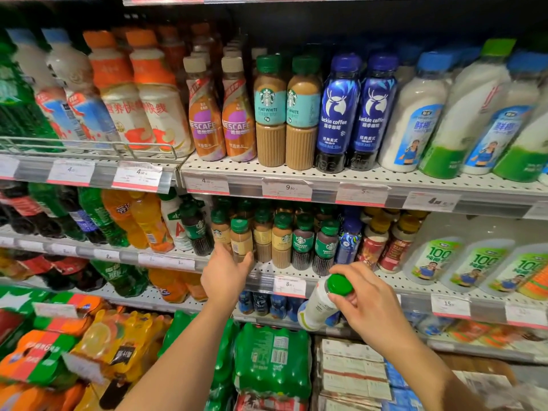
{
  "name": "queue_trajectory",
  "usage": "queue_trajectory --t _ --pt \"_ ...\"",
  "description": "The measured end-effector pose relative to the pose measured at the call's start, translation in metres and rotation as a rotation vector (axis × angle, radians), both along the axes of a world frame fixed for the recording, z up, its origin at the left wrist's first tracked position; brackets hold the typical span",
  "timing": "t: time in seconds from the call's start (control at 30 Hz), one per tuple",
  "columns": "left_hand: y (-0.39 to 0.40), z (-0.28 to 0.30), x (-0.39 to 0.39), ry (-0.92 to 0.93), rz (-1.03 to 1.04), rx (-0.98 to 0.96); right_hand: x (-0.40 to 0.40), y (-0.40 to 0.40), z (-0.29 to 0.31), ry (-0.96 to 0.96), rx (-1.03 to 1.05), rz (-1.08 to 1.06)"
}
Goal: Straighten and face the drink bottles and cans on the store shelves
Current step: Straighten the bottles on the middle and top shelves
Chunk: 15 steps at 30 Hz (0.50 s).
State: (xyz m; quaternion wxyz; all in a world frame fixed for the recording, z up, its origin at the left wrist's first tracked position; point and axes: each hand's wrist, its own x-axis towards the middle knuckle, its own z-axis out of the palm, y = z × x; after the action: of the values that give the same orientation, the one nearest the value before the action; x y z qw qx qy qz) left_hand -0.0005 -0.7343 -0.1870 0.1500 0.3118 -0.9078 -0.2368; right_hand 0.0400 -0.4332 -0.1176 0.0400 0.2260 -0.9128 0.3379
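My left hand [226,272] reaches up to the middle shelf and grips the base of a tan Starbucks coffee bottle [240,237] with a green cap. Beside it stands a row of green-capped Starbucks bottles [302,243], some tan, some dark. My right hand [369,304] holds a white bottle [321,305] by its neck below the bright green cap, in front of the shelf edge and tilted to the left. On the upper shelf [326,175] Nescafe, Starbucks Flat White [269,111] and blue Luckin coffee bottles [338,114] face forward.
White coconut drink bottles [462,262] stand at the right of the middle shelf. Soda bottles [98,215] fill the left shelves behind price tags. Shrink-wrapped packs of green bottles [272,360] and orange drinks [118,342] sit low down, with cartons [353,369] to the right.
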Motion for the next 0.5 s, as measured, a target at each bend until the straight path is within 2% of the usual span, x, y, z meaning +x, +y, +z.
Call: queue_trajectory --t 0.13,0.5 --pt "0.007 -0.019 0.008 -0.136 -0.021 0.013 0.003 0.009 -0.004 -0.015 -0.018 -0.005" --pt "-0.003 -0.026 -0.022 -0.151 -0.034 0.081 0.007 0.032 -0.007 -0.013 0.02 -0.002"
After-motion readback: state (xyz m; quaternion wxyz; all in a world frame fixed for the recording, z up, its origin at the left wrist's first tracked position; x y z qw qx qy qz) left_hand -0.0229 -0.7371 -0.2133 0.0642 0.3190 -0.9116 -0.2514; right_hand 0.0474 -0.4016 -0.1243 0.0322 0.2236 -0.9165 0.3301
